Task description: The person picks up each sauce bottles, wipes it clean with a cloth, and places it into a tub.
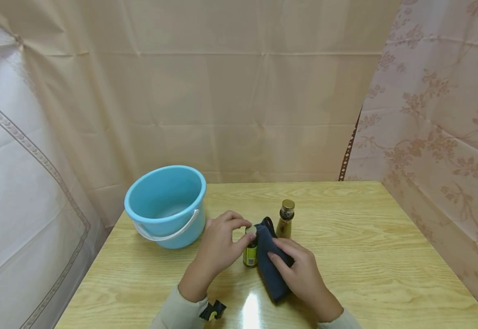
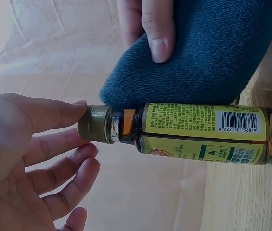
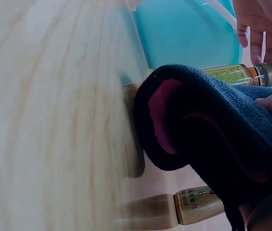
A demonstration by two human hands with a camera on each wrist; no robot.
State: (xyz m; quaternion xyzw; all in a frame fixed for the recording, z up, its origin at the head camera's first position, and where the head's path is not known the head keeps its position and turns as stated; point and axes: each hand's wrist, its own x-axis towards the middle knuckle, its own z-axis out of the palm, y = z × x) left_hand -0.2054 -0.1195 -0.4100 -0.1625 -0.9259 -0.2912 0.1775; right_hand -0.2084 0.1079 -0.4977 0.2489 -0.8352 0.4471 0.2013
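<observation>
A small glass bottle (image 1: 250, 257) with a yellow-green label and dull gold cap stands on the table. My left hand (image 1: 218, 246) pinches that cap between thumb and fingertips; the left wrist view shows the label's barcode and the other fingers loosely curled below the cap (image 2: 97, 124). My right hand (image 1: 302, 274) grips a folded dark blue cloth (image 1: 273, 276), thumb on one side. The cloth lies right along the bottle's side, and its pink inner face (image 3: 162, 115) shows in the right wrist view. Just behind the cloth stands a second bottle (image 1: 285, 225) with a gold cap.
A light blue bucket (image 1: 199, 224) with a white handle stands at the back left of the wooden table (image 1: 366, 256). Near my left sleeve lies a small black and yellow piece (image 1: 213, 310). Curtains hang behind and at both sides.
</observation>
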